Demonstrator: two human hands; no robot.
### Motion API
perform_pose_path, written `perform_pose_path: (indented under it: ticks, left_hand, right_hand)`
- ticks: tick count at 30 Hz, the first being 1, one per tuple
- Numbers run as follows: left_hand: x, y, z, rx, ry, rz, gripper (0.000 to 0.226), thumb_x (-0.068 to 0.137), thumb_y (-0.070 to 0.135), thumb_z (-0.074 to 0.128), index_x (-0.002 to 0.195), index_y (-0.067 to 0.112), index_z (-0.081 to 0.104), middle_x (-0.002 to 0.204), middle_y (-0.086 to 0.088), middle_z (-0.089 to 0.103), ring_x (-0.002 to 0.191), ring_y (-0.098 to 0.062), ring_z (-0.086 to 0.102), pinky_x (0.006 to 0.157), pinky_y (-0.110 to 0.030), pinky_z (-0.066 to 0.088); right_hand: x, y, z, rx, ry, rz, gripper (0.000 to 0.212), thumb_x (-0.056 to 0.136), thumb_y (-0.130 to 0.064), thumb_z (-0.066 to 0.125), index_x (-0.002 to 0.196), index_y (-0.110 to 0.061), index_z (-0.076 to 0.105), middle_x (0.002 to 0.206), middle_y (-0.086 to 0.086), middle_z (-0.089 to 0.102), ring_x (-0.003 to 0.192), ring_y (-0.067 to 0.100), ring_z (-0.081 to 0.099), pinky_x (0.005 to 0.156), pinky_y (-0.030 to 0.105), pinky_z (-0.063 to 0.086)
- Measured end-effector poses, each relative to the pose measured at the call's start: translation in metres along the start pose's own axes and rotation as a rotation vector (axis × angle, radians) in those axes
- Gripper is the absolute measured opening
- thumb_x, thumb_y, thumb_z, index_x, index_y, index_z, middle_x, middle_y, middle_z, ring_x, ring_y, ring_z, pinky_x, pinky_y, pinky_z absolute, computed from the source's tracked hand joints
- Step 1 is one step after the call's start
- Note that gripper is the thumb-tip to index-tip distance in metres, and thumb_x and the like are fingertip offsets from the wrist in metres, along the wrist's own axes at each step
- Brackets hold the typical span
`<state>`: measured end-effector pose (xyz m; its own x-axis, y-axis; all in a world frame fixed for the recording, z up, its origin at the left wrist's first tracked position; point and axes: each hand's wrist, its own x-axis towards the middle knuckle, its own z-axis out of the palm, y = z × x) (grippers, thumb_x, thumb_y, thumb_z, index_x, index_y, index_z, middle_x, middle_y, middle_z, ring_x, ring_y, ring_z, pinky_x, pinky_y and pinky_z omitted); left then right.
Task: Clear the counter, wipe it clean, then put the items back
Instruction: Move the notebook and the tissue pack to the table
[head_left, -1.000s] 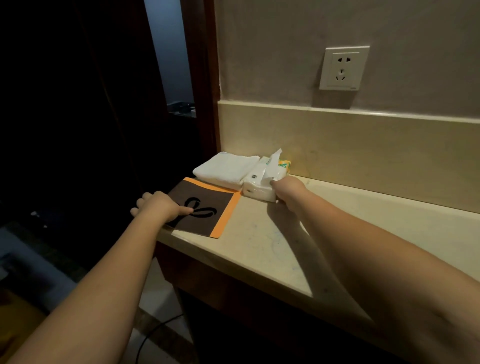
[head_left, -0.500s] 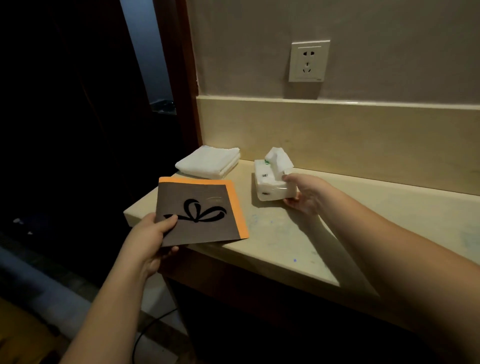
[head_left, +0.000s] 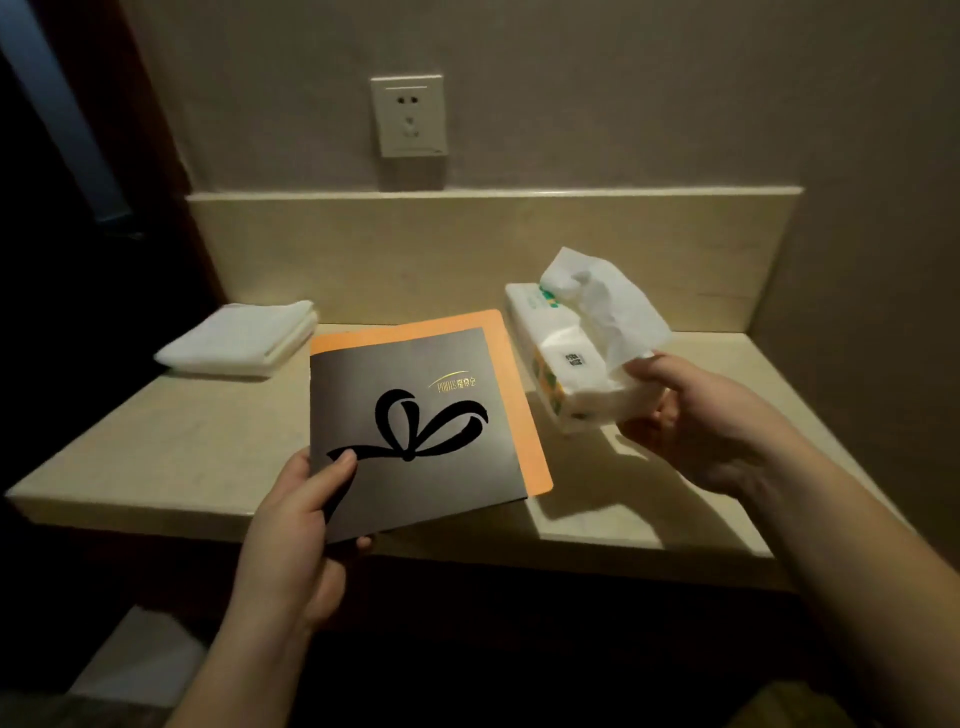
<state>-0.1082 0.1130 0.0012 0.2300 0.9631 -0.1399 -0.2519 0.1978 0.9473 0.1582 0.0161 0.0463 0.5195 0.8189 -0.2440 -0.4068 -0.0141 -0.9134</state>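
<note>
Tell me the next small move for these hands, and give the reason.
Probably carry both held things off to the side and set them down away from the counter. The left hand pinches the booklet and the right hand grips the tissue pack, both lifted. Only the folded towel still lies on the counter, and neither hand is free to take it.

The dark grey card folder with an orange border (head_left: 415, 410) bears a black ribbon-bow sign across its front and, above the bow toward its upper right, a small line of gold lettering under a thin gold arc; the letters are too small and blurred to read with certainty. The white plastic-wrapped tissue pack (head_left: 571, 364) carries a small dark square mark on its top, like a code or logo, and green print near its far end, neither legible.
</note>
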Motion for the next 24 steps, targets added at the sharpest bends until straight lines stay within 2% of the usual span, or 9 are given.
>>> perform_pose_path:
  ticks: [2, 6, 9, 13, 16, 19, 21, 24]
  left_hand:
    - [-0.011, -0.009, 0.027, 0.003, -0.079, -0.033, 0.017, 0.095, 0.015, 0.05, 0.106, 0.021, 0.062, 0.088, -0.001, 0.069, 0.073, -0.019, 0.059, 0.036, -0.02, 0.033]
    - [-0.043, -0.031, 0.086, 0.014, -0.248, -0.104, 0.018, 0.095, 0.016, 0.05, 0.109, 0.02, 0.061, 0.081, 0.003, 0.073, 0.079, -0.02, 0.063, 0.039, -0.019, 0.036]
    - [-0.074, -0.051, 0.13, 0.025, -0.38, -0.162, 0.017, 0.095, 0.015, 0.05, 0.107, 0.02, 0.06, 0.079, 0.002, 0.073, 0.073, -0.019, 0.064, 0.039, -0.017, 0.036]
    - [-0.123, -0.086, 0.189, 0.073, -0.536, -0.239, 0.015, 0.094, 0.016, 0.051, 0.106, 0.019, 0.059, 0.081, -0.001, 0.073, 0.066, -0.017, 0.066, 0.042, -0.02, 0.036]
    - [-0.164, -0.116, 0.234, 0.121, -0.632, -0.282, 0.015, 0.094, 0.015, 0.053, 0.107, 0.018, 0.059, 0.082, -0.002, 0.072, 0.058, -0.015, 0.065, 0.034, -0.019, 0.033]
    - [-0.209, -0.147, 0.277, 0.179, -0.729, -0.303, 0.015, 0.093, 0.015, 0.054, 0.107, 0.019, 0.06, 0.088, -0.004, 0.071, 0.059, -0.015, 0.062, 0.032, -0.02, 0.032]
    - [-0.243, -0.167, 0.304, 0.215, -0.802, -0.322, 0.015, 0.093, 0.016, 0.055, 0.106, 0.019, 0.061, 0.089, -0.004, 0.07, 0.058, -0.013, 0.062, 0.033, -0.021, 0.033]
    - [-0.292, -0.195, 0.337, 0.269, -0.885, -0.353, 0.017, 0.093, 0.017, 0.056, 0.109, 0.018, 0.061, 0.091, -0.004, 0.07, 0.064, -0.014, 0.063, 0.037, -0.022, 0.035]
  right_hand:
    - [-0.03, 0.0, -0.039, 0.041, 0.067, -0.081, 0.017, 0.091, -0.01, 0.052, 0.105, -0.017, 0.058, 0.092, 0.005, 0.063, 0.07, 0.012, 0.058, 0.053, 0.024, 0.051]
    - [-0.095, 0.007, -0.115, 0.087, 0.222, -0.171, 0.018, 0.092, -0.008, 0.049, 0.1, -0.018, 0.062, 0.091, -0.001, 0.07, 0.076, 0.01, 0.067, 0.065, 0.028, 0.053]
    - [-0.142, 0.017, -0.168, 0.132, 0.329, -0.243, 0.028, 0.094, -0.004, 0.046, 0.111, -0.02, 0.062, 0.098, -0.003, 0.074, 0.085, 0.011, 0.07, 0.063, 0.026, 0.055]
    - [-0.204, 0.033, -0.242, 0.177, 0.499, -0.268, 0.039, 0.093, -0.004, 0.048, 0.124, -0.026, 0.058, 0.109, -0.003, 0.071, 0.097, 0.016, 0.069, 0.065, 0.026, 0.056]
    - [-0.254, 0.046, -0.294, 0.21, 0.634, -0.265, 0.036, 0.094, -0.011, 0.052, 0.12, -0.034, 0.06, 0.108, -0.01, 0.071, 0.103, 0.011, 0.065, 0.078, 0.029, 0.053]
    - [-0.306, 0.062, -0.344, 0.287, 0.74, -0.279, 0.037, 0.094, -0.011, 0.052, 0.127, -0.029, 0.057, 0.109, -0.009, 0.069, 0.101, 0.008, 0.064, 0.071, 0.023, 0.053]
    - [-0.342, 0.072, -0.374, 0.34, 0.801, -0.29, 0.04, 0.093, -0.01, 0.053, 0.131, -0.024, 0.053, 0.114, -0.002, 0.067, 0.106, 0.014, 0.064, 0.078, 0.029, 0.057]
    - [-0.391, 0.084, -0.409, 0.388, 0.895, -0.303, 0.049, 0.082, -0.016, 0.062, 0.13, -0.024, 0.052, 0.117, 0.003, 0.067, 0.11, 0.022, 0.063, 0.091, 0.042, 0.053]
